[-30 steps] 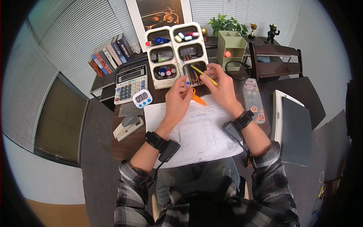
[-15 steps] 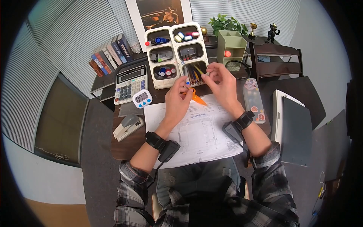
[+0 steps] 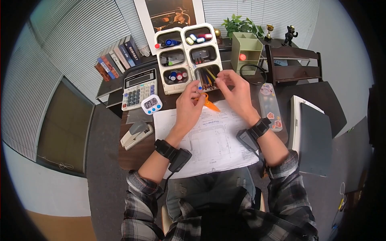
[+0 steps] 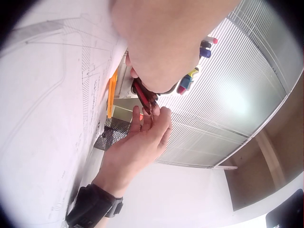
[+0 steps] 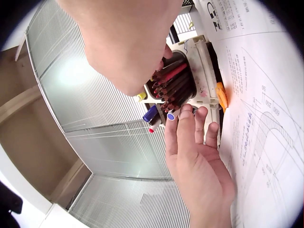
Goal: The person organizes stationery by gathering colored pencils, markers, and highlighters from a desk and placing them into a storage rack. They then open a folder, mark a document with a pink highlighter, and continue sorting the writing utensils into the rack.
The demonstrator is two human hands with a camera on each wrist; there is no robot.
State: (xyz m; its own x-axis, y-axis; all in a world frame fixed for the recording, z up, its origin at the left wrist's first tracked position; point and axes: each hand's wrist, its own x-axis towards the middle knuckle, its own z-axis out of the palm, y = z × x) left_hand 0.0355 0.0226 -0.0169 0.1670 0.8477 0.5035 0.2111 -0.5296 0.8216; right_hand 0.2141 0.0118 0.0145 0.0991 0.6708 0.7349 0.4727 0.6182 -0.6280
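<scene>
At 12 o'clock of the desk (image 3: 137, 157) stands one white rack (image 3: 187, 60). Left hand (image 3: 189, 106): fingers slightly bent and apart, tips beside a blue-ended marker (image 3: 199, 88); contact uncertain. Right hand (image 3: 237, 94): thumb and forefinger close together at the near end of a yellow pencil (image 3: 210, 73); pinch or mere touch, cannot tell. Rack's 5 o'clock compartment holds both items plus brown pencils (image 3: 205, 82); 7 o'clock, capped markers (image 3: 177, 76); 1 o'clock, highlighters (image 3: 195, 39). Yellow pencil's long axis runs 11 to 5 o'clock.
</scene>
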